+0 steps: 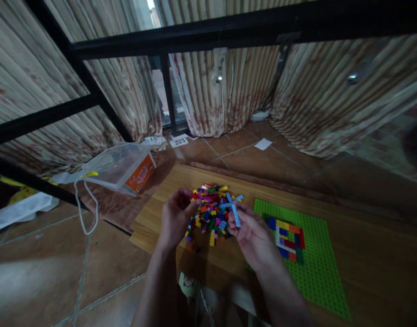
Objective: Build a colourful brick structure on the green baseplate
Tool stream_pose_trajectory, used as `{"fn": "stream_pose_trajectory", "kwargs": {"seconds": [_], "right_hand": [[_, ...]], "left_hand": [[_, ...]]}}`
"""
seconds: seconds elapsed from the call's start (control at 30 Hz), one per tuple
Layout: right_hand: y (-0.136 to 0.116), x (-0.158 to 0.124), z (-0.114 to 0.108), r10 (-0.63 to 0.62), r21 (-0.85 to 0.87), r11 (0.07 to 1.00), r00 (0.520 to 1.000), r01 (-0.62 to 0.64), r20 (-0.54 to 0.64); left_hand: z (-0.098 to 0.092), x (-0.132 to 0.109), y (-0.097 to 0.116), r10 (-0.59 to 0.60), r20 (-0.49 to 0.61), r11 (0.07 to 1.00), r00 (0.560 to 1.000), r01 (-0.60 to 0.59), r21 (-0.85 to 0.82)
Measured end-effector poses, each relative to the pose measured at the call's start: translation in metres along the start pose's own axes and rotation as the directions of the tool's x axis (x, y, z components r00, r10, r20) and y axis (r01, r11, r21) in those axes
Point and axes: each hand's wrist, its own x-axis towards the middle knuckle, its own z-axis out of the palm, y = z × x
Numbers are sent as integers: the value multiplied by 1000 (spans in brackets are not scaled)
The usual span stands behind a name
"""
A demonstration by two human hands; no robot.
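Observation:
My right hand (251, 229) grips a light blue cross-shaped toy brick piece (234, 209) between thumb and fingers, raised over the right side of a heap of small coloured bricks (211, 211). My left hand (177, 213) is at the heap's left edge, its fingers curled and the thumb brought in towards them. Whatever may be between those fingertips is hidden. To the right of my right hand lies a green studded baseplate (317, 254). On it sits a roughly square patch of joined coloured bricks (286, 238).
The heap and baseplate rest on a low wooden table (161, 200). A clear plastic box (109, 165) with an orange label lies on its side on the floor to the left. Behind the table are dark metal frame bars (181, 38) and striped curtains (208, 100). Papers (263, 144) lie on the tiles.

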Motion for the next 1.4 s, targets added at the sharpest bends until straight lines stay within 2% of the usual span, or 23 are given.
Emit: {"fn": "stream_pose_trajectory", "kwargs": {"seconds": [0.13, 0.23, 0.33, 0.5, 0.87, 1.03, 1.2, 1.4], "right_hand": [[-1, 2, 0, 2, -48, 999, 1000, 0, 31], [1, 4, -1, -43, -188, 981, 999, 45, 13], [4, 6, -1, -114, -332, 937, 993, 106, -5], [4, 8, -1, -198, -407, 893, 980, 193, 31], [10, 8, -2, -226, -364, 908, 974, 208, -6], [10, 8, -1, -207, -332, 923, 978, 194, -4], [7, 7, 0, -158, -224, 962, 987, 157, 14], [9, 7, 7, -129, -146, 982, 990, 119, -63]], "left_hand": [[23, -13, 8, -11, 175, 996, 985, 27, -89], [33, -19, 9, -28, 284, 993, 958, 60, -104], [37, -21, 9, -44, 332, 991, 942, 83, -105], [40, -22, 7, -65, 336, 993, 940, 95, -76], [42, -23, 5, -104, 292, 992, 951, 122, -45], [40, -22, 3, -117, 293, 987, 949, 143, -69], [40, -22, 7, -132, 321, 980, 938, 173, -101], [39, -19, 4, -82, 300, 988, 951, 118, -104]]}}
